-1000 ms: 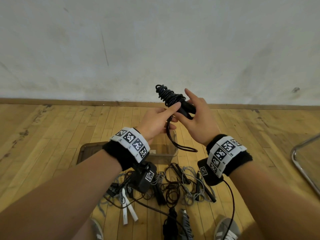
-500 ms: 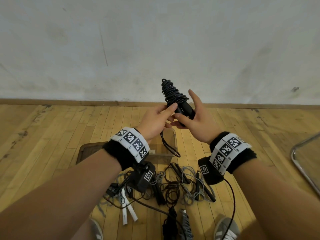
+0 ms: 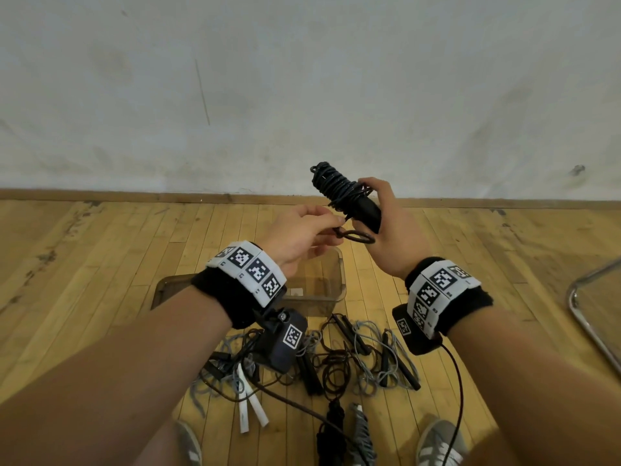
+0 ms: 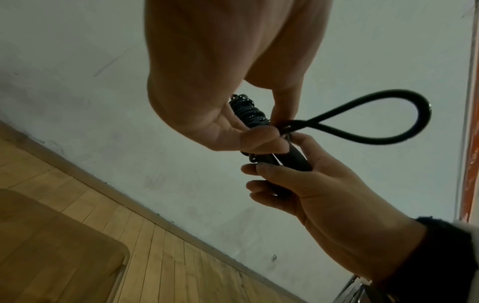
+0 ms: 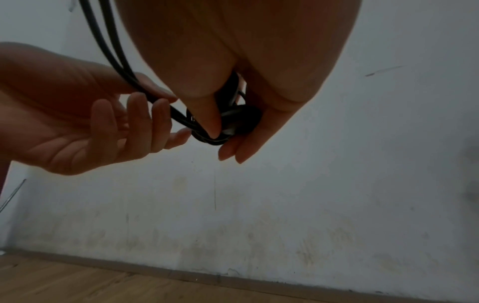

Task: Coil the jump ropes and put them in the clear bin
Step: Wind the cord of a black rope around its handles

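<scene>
Where the head view ends at its bottom edge, two grey shoes point(image 3: 440, 443) stand on the wooden floor point(image 3: 100, 264), and between them lie two wound ropes, one black, one grey. Just above, in the lower middle of the frame, a tangle of loose jump ropes point(image 3: 336, 361) spreads over the boards, black and grey cords crossing, with a pair of white handles point(image 3: 248, 408) at its lower left. Touching the tangle's upper edge sits the clear bin point(image 3: 332, 290), its rounded rim open upward; the left forearm hides its left half. Bare floor lies on both sides of the bin and behind it up to the baseboard. At the right edge of the frame a bent chrome tube point(image 3: 584, 317) cuts in, well apart from the pile.

Above the bin, both hands are raised. The right hand point(image 3: 393, 237) is wrapped around the black handles of the black jump rope point(image 3: 339, 190), whose cord is wound tight round them and points up and left against the wall point(image 3: 302, 79). The left hand point(image 3: 299, 233) pinches the last stretch of cord between thumb and fingertips, right beside the bundle; in the left wrist view that cord forms a small free loop point(image 4: 388, 119) sticking out past the fingers. This rope is in the air, not in the bin.
</scene>
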The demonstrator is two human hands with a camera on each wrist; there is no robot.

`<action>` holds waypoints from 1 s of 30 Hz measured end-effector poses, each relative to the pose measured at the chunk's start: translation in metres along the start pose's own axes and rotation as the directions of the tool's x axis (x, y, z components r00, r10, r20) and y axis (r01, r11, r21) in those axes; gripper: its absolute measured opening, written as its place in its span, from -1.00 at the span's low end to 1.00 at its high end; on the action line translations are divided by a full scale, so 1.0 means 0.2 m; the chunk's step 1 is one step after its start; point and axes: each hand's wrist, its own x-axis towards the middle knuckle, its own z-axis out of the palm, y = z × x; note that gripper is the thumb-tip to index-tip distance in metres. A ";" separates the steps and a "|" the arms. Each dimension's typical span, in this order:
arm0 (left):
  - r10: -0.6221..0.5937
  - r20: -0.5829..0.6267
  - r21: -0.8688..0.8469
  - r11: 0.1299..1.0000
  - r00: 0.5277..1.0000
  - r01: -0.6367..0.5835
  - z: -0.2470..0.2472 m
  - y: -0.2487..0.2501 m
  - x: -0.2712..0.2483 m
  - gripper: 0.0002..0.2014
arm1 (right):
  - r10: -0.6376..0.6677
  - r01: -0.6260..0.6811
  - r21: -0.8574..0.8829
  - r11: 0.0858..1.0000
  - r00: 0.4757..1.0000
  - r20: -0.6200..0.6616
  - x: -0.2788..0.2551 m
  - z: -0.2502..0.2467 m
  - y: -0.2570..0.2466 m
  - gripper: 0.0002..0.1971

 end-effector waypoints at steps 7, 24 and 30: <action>0.040 -0.043 0.013 0.999 0.998 -0.039 0.00 0.00 -0.01 -0.78 | -0.066 0.061 0.071 0.996 0.996 0.060 0.01 0.03 -0.03 -0.28; 0.085 -0.020 0.142 0.987 0.996 -0.081 -0.01 0.03 -0.03 -0.65 | -0.190 0.176 0.250 0.952 0.981 0.034 -0.02 0.05 -0.08 0.00; 0.166 0.018 0.195 0.967 0.986 -0.167 -0.02 0.03 -0.04 -0.69 | -0.016 -0.018 0.409 0.912 0.997 0.080 -0.01 0.04 -0.09 0.01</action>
